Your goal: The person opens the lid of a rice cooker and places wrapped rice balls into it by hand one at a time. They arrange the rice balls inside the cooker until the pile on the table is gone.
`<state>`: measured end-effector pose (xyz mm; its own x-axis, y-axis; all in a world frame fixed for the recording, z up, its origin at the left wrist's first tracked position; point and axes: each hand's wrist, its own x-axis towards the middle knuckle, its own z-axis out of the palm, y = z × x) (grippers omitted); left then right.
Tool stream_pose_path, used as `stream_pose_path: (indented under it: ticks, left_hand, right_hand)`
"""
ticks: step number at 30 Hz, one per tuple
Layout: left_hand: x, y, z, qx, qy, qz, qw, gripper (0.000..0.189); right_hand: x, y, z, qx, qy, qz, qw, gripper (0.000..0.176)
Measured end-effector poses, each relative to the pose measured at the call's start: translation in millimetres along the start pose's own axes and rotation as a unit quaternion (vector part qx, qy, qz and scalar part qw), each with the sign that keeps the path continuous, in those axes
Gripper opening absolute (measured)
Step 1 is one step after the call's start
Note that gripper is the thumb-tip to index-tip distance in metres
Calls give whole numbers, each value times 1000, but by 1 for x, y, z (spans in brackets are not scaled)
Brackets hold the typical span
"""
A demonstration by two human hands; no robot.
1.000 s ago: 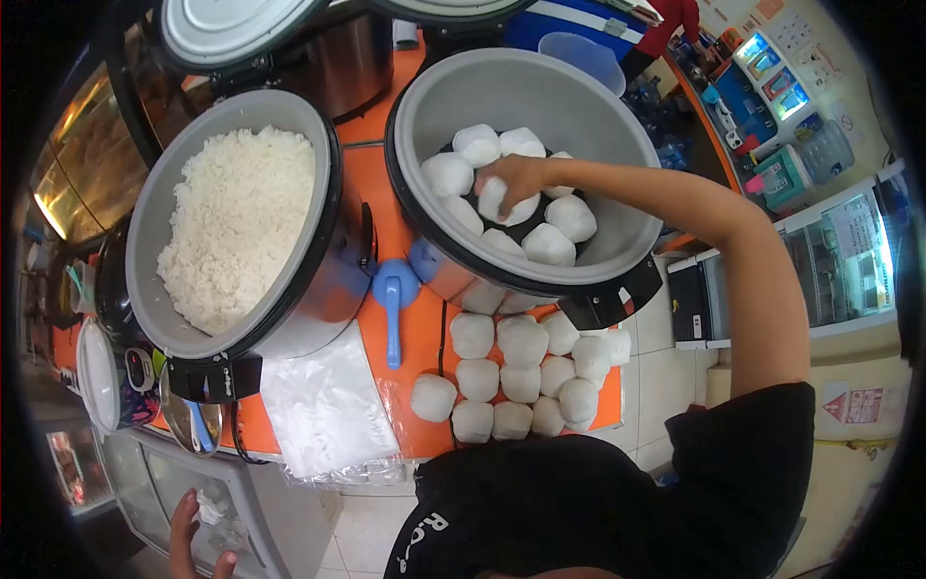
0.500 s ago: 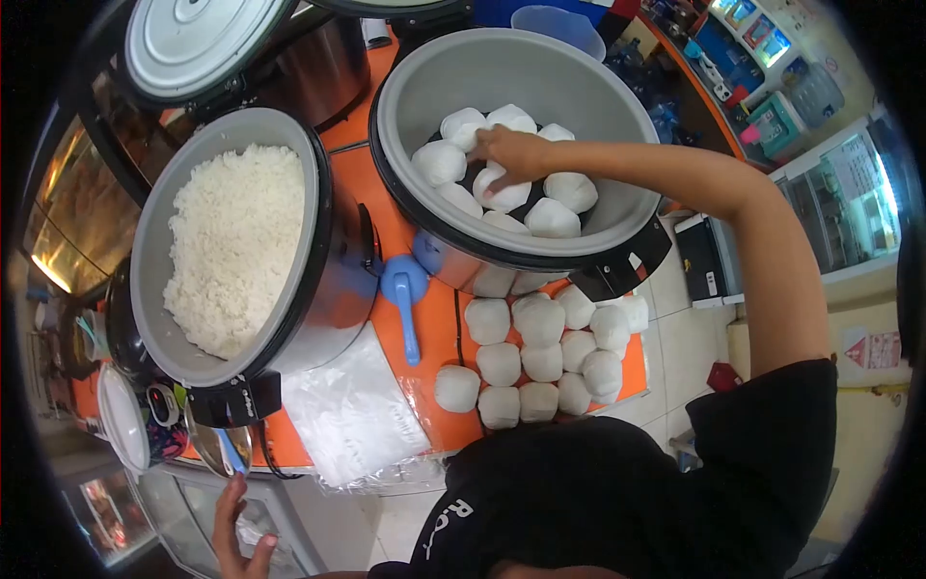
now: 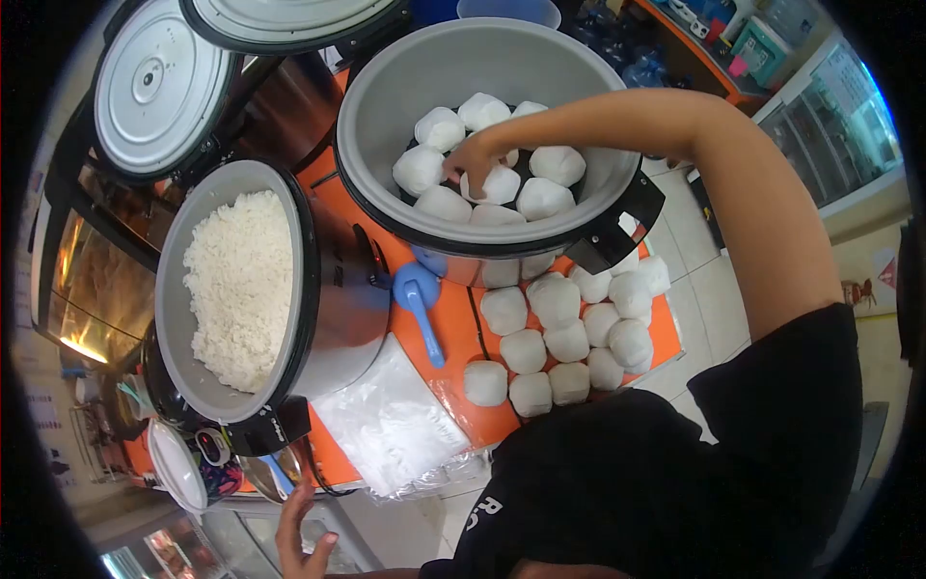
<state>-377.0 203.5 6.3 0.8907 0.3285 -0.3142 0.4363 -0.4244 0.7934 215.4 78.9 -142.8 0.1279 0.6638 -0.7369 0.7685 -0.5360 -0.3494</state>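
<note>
rt hand (image 3: pixel 478 162): half-curled on wht bundle (image 3: pixel 498 186) in cooker (image 3: pixel 405 87), grip unclear | lt hand (image 3: pixel 305 540): open, empty, well apart from it, nr desk (image 3: pixel 455 317)

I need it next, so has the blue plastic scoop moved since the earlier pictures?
No. The scoop stays in the same place beside the large, grey-rimmed cooker holding white bundles; only the view shifted.

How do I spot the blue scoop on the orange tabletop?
Find the rice-filled cooker. On the orange tabletop, between it and the cooker holding white bundles, lies the scoop: round head, straight handle, blue where nearby bags are white.
</note>
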Motion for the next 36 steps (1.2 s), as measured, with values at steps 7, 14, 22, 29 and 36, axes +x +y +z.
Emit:
stream_pose_path:
  ticks: [7, 14, 22, 29, 36]
  left_hand:
    - [-18, -6, 7, -13, 4, -24, 1000, 56]
    - [-4, -15, 6, -21, -2, -17, 1000, 56]
    - [9, -20, 11, -22, -25, -18, 999, 57]
    - [10, -19, 20, -60, -19, -22, 998, 58]
    - [7, -7, 30, -59, 7, -39, 997, 58]
  right_hand:
    - [-18, 19, -20, 258, 14, -19, 966, 68]
    - [-14, -12, -15, -173, 225, 14, 959, 39]
    - [-23, -31, -18, 21, 45, 106, 993, 41]
    - [11, 4, 9, -114, 26, 102, 988, 52]
    - [42, 32, 54, -473, 268, -92, 834, 23]
